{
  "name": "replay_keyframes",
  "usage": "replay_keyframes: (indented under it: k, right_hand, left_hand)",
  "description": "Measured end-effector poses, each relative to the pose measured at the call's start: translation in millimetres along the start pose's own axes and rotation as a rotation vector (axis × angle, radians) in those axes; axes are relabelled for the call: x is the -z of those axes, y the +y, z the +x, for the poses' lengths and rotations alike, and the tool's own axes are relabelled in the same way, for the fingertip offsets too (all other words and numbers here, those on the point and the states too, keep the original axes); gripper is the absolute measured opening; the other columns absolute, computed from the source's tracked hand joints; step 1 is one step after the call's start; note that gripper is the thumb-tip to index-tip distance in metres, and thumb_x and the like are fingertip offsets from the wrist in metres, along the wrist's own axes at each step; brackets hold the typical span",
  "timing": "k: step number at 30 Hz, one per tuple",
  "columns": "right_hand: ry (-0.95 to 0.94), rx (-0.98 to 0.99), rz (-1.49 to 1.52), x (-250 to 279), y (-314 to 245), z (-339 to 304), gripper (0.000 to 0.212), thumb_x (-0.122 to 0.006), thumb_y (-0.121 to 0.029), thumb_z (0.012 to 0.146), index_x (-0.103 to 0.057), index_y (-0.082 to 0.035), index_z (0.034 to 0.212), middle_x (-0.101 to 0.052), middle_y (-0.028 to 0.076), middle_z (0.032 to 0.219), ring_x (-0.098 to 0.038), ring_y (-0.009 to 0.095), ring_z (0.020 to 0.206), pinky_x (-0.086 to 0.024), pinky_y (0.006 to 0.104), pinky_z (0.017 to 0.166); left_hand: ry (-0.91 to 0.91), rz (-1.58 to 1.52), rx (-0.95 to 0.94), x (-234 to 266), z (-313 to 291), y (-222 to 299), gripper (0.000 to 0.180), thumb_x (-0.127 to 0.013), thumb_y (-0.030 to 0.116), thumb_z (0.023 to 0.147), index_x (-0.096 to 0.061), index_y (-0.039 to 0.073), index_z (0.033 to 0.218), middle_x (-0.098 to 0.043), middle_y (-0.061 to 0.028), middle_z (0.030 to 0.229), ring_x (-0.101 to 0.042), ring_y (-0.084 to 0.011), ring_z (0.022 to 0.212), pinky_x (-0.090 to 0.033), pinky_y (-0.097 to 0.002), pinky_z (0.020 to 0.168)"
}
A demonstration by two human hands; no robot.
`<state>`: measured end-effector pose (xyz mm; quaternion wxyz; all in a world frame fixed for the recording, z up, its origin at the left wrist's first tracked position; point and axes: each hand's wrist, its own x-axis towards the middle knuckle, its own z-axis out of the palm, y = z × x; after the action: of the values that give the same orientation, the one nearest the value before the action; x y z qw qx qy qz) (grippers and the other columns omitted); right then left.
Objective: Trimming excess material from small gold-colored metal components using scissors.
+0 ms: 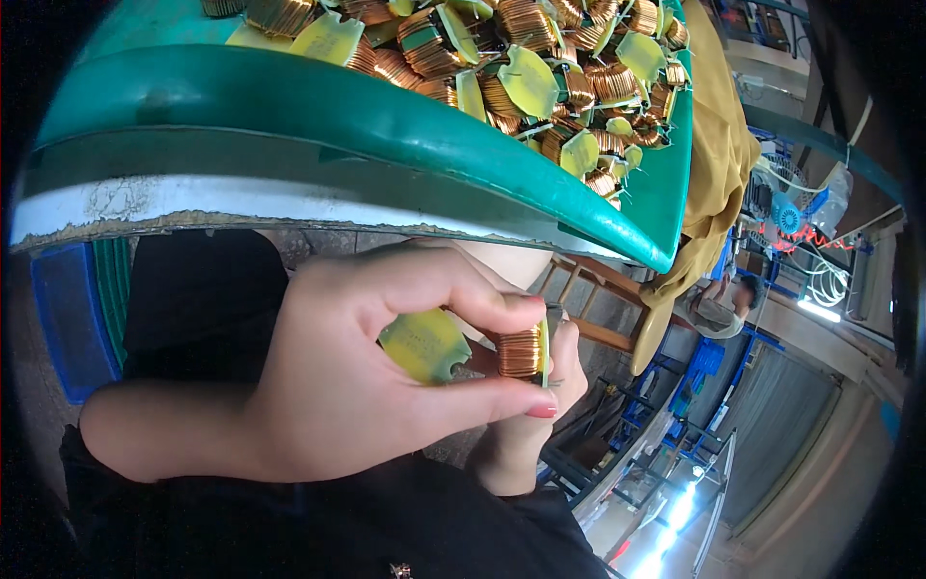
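Observation:
Below the table edge, my left hand (338, 367) pinches a copper-wound coil (521, 354) between thumb and fingertip. A yellow-green plate sits on the coil's right side. Inside the curve of the same hand shows another yellow-green plate (424, 344) with a notched edge; whether it belongs to a second coil is hidden. My right hand (567, 372) is behind the coil with its fingers curled against the plate side, mostly covered by the left. A small dark grey piece (554, 314) shows by its fingers; what it is I cannot make out.
A green tray (318, 96) piled with several copper coils (526, 82) on yellow-green plates stands on the worn-edged table (241, 188). Brown cloth (714, 145) hangs at its right. A wooden stool (598, 309), a blue crate (72, 318) and a distant person (719, 309) are beyond.

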<state>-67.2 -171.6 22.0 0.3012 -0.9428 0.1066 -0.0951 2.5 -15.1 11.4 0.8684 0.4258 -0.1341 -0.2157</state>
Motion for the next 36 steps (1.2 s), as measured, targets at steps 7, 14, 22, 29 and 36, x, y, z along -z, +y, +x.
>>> replay_keyframes:
  k: [7, 14, 22, 29, 36]
  right_hand:
    - [0.131, -0.058, 0.601, 2, -4, -4, 0.043, -0.041, -0.041, 0.094, -0.052, 0.000, 0.086, -0.052, 0.013, 0.077, -0.048, 0.025, 0.067, -0.043, 0.0371, 0.067]
    - [-0.056, 0.283, 0.247, 8, 6, -2, 0.043, -0.040, -0.040, 0.094, -0.053, 0.001, 0.089, -0.055, 0.015, 0.083, -0.050, 0.028, 0.073, -0.043, 0.0384, 0.073]
    - [-0.060, 0.361, 0.157, 13, -2, 5, 0.046, -0.041, -0.043, 0.094, -0.054, 0.001, 0.085, -0.055, 0.014, 0.082, -0.050, 0.028, 0.072, -0.044, 0.0383, 0.070]
    - [-0.038, 0.399, 0.151, 13, -1, 7, 0.049, -0.042, -0.045, 0.093, -0.055, 0.001, 0.081, -0.054, 0.014, 0.078, -0.049, 0.027, 0.068, -0.044, 0.0378, 0.066]
    - [-0.024, 0.379, 0.139, 15, -3, 5, 0.050, -0.043, -0.047, 0.092, -0.055, 0.000, 0.081, -0.054, 0.013, 0.077, -0.049, 0.027, 0.067, -0.044, 0.0369, 0.066]
  left_hand:
    - [-0.073, 0.108, -0.087, 1, 5, 3, 0.050, -0.083, -0.005, 0.054, -0.057, 0.001, 0.096, -0.060, -0.0116, 0.092, -0.064, -0.0231, 0.088, -0.053, -0.0306, 0.077]
    - [-0.076, 0.108, -0.112, 4, 4, 0, 0.051, -0.085, -0.003, 0.051, -0.058, 0.001, 0.095, -0.060, -0.0108, 0.091, -0.064, -0.0223, 0.087, -0.052, -0.0292, 0.075]
    - [-0.102, 0.113, -0.113, 4, 3, 3, 0.051, -0.085, -0.004, 0.051, -0.059, 0.002, 0.094, -0.060, -0.0107, 0.089, -0.064, -0.0225, 0.086, -0.052, -0.0294, 0.076]
    - [-0.108, 0.097, -0.116, 5, 3, 1, 0.051, -0.084, -0.006, 0.051, -0.059, 0.002, 0.095, -0.059, -0.0102, 0.089, -0.064, -0.0246, 0.088, -0.053, -0.0309, 0.077]
    - [-0.142, 0.068, -0.177, 5, 6, 2, 0.052, -0.084, -0.005, 0.051, -0.057, 0.003, 0.094, -0.059, -0.0098, 0.092, -0.065, -0.0276, 0.092, -0.054, -0.0314, 0.076]
